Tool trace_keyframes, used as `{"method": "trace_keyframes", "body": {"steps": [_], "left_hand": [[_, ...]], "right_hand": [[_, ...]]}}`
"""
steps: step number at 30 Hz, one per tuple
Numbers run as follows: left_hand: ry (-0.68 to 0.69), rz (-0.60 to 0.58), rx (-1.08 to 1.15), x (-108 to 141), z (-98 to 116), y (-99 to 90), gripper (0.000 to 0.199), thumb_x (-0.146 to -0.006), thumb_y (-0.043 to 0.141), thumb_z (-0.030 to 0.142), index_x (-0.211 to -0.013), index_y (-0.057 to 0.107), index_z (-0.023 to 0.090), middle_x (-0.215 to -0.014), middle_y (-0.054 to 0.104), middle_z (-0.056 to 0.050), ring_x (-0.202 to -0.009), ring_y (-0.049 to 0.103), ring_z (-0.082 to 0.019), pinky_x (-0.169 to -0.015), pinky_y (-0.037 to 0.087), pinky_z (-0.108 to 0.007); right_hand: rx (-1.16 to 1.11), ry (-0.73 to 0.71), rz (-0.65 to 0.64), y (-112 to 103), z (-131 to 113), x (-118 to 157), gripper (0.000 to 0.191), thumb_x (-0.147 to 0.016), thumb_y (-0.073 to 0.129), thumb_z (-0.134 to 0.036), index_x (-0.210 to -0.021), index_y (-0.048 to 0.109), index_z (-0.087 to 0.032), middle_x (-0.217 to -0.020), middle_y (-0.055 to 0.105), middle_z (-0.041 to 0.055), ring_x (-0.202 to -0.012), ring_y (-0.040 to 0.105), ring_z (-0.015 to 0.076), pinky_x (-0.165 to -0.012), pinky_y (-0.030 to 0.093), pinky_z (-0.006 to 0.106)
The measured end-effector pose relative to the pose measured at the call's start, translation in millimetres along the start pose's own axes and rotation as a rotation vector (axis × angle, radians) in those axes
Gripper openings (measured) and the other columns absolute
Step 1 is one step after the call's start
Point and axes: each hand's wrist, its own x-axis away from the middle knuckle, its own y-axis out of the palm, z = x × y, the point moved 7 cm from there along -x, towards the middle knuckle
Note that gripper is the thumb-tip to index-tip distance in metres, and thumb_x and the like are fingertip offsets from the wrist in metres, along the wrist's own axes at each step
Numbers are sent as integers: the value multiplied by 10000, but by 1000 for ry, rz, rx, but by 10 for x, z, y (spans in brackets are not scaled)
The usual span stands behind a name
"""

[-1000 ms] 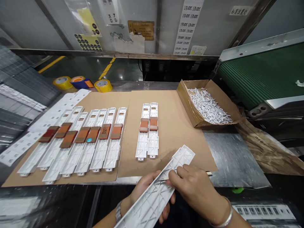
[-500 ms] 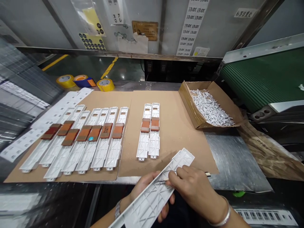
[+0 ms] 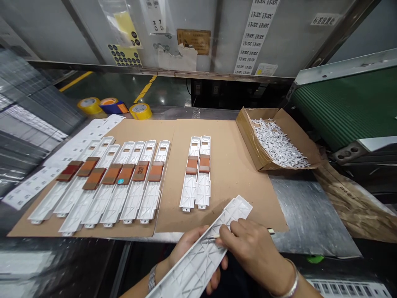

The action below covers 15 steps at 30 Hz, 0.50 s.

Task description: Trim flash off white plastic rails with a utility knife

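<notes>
two hands work together on one moulded white plastic strip [image 3: 194, 267], held tilted just above the near edge of the work surface, its ribbed face upward. the left hand [image 3: 189, 252] cradles it from below, with its fingers curling under the strip; the right hand [image 3: 251, 248] closes over the long edge and appears to pinch a slim pen-like tool [image 3: 269, 231], whose tip lies against the ribs. the step in hand looks like working that tip along the strip's inner edge, and the next move seems to call for a firm left-hand grip and a controlled right-hand stroke. nine similar white strips [image 3: 151, 203] lie flat on brown cardboard sheets [image 3: 229, 186], seven in a fanned row and two side by side, each with a brown-orange patch. past them, an open cardboard box [image 3: 246, 134] holds a loose heap of small white label scraps [image 3: 277, 142] with dark print. yellow tape rolls [image 3: 141, 111] sit beyond the sheets.
</notes>
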Motion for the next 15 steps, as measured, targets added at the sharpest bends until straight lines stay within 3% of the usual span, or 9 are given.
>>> {"method": "trace_keyframes", "body": {"steps": [4, 7, 12, 15], "left_hand": [[3, 0, 22, 1, 18, -11, 764, -904, 37, 480, -723, 643, 51, -477, 599, -75, -396, 564, -129, -385, 353, -184], [-24, -18, 19, -34, -20, -74, 786, -894, 16, 492, -732, 641, 42, -486, 600, -90, -402, 571, -144, -381, 368, -203], [18, -167, 76, -79, -49, -127, 731, -840, 221, 621, -812, 639, 22, -559, 631, -115, -468, 604, -176, -396, 387, -232], [25, -177, 84, -67, -51, -158, 726, -845, 212, 609, -844, 636, 20, -578, 638, -109, -489, 612, -170, -413, 396, -231]], "right_hand": [[8, 15, 60, -24, 15, -8, 246, -959, 380, -241, -751, 506, -203, -600, 478, -13, -551, 405, 149, -558, 204, 303], [-23, -40, 2, 23, 10, -23, 224, -946, 426, -264, -739, 492, -206, -615, 489, -19, -557, 411, 144, -555, 199, 302], [5, -10, 9, 29, 39, -62, 222, -945, 416, -242, -740, 493, -206, -605, 477, -16, -558, 406, 151, -559, 195, 307], [-13, -31, 30, 32, 29, -80, 236, -948, 418, -264, -738, 504, -202, -605, 480, -16, -555, 402, 144, -558, 202, 302]]}}
